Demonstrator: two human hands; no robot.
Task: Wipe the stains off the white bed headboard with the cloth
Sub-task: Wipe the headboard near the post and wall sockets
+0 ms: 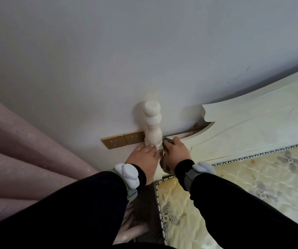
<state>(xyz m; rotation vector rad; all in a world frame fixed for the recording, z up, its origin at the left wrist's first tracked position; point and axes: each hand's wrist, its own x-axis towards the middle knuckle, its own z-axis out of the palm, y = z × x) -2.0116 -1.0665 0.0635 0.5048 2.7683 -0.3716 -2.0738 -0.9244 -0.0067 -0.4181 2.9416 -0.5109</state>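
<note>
Grey cloth (168, 141) pressed into the headboard (252, 130) corner.
I saw right hand (176, 153) gripping it; left hand (142, 155) flat on bedpost (152, 126), likely bracing.

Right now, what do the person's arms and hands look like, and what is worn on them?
Black long sleeves cover both arms to the wrists. The left hand and right hand are bare, ungloved. Each wrist carries a grey strap with a rounded glossy device: left device white, right device pale grey. No cables visible.

Grey cloth (167, 140) against headboard (243, 126) (white, glossy).
</note>
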